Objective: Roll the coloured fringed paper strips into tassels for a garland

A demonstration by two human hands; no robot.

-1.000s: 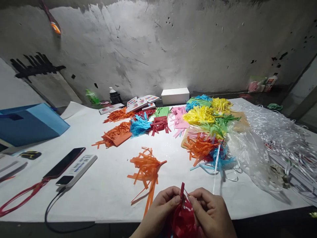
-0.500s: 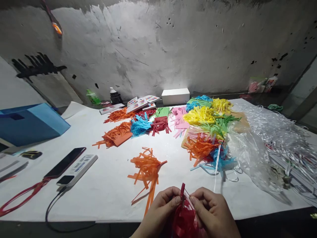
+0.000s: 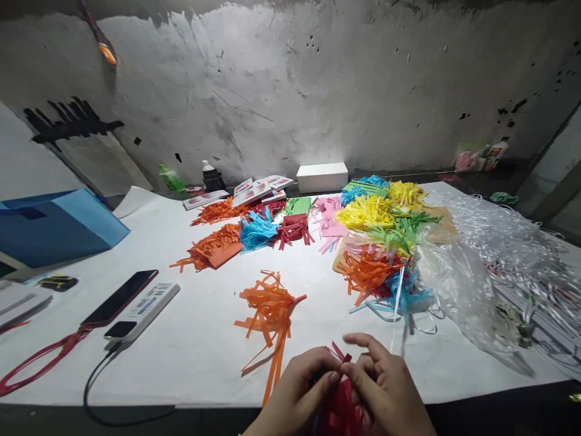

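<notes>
At the table's front edge, a red paper tassel (image 3: 338,406) hangs below my two hands, its lower part cut off by the frame. My left hand (image 3: 306,384) pinches it near the top, thumb against the fingers. Beside it, my right hand (image 3: 379,384) holds the same spot between thumb and fingers, with the index finger raised and stretched to the left. A short red strip end sticks up between the fingertips. An orange paper tassel (image 3: 267,309) lies on the white table just beyond my left hand.
Fringed paper bundles in yellow (image 3: 367,212), orange (image 3: 213,245) and other colours lie farther back. A clear plastic bag (image 3: 458,284) and a heap of white ribbon (image 3: 508,242) cover the right. A phone (image 3: 120,297), a white power bank (image 3: 143,310) and a blue box (image 3: 68,227) are at left.
My hands have come together at the top of the red tassel. My right index finger has lifted and extended, and the upright red strip end is now bent over and mostly covered.
</notes>
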